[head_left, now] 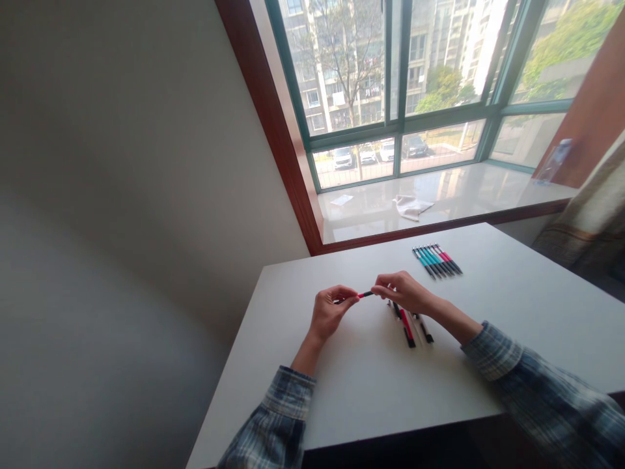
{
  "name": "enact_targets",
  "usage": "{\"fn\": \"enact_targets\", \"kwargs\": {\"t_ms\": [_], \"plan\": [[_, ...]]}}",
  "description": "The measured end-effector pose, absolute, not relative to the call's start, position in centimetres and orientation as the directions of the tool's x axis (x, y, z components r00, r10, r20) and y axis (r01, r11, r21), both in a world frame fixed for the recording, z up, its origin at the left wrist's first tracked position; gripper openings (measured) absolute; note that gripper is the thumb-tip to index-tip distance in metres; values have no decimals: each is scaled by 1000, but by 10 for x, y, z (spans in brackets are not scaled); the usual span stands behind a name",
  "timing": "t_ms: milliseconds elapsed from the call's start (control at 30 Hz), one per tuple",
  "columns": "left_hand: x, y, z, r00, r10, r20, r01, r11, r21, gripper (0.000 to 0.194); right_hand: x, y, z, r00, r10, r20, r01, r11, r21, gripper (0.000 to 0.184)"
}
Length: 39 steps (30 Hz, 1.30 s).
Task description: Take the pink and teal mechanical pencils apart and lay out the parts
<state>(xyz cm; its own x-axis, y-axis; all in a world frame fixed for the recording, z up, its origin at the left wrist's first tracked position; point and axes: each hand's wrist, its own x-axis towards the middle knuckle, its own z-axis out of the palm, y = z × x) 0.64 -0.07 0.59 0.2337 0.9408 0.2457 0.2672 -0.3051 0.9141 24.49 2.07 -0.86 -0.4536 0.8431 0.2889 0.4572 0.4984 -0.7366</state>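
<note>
A red and black pen is stretched between my two hands above the white table. My left hand pinches its red part between thumb and fingers. At the black end, the fingertips of my right hand are closed on it. Below my right hand lie loose pen parts: a red and black piece, thin pale rods beside it, and a dark-tipped piece. My right hand partly hides their upper ends. Farther back, a neat row of several pens lies side by side, teal ones to the left and red ones to the right.
The white table meets the window sill at its far edge. On the sill are a crumpled cloth, a white paper and a clear bottle. A curtain hangs at the right; a wall stands at the left.
</note>
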Motion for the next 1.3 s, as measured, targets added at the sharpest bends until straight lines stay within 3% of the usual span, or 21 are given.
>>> {"fn": "enact_targets", "kwargs": {"t_ms": [67, 367, 567, 767, 933, 1100, 1300], "plan": [[7, -1, 6, 242, 938, 249, 269, -312, 911, 20, 245, 19, -7, -459, 852, 253, 485, 479, -732, 47], [6, 1, 6, 231, 940, 250, 277, -310, 910, 23, 244, 21, -10, -432, 806, 405, 392, 573, -720, 26], [6, -1, 7, 253, 931, 264, 284, -333, 899, 22, 243, 19, -5, -448, 822, 353, 504, 558, -660, 46], [7, -3, 5, 297, 915, 273, 298, -360, 884, 22, 239, 14, -4, -444, 871, 210, 540, 447, -713, 60], [2, 4, 1, 189, 925, 330, 301, -374, 877, 32, 240, 17, -6, -382, 887, 259, 497, 434, -752, 59], [-12, 17, -4, -60, 957, 284, 129, -275, 953, 62, 244, 23, -7, -242, 906, 347, 454, 422, -785, 55], [-2, 12, -14, 75, 983, 165, -25, -163, 986, 67, 235, 17, -12, -323, 879, 351, 448, 469, -761, 51]]}}
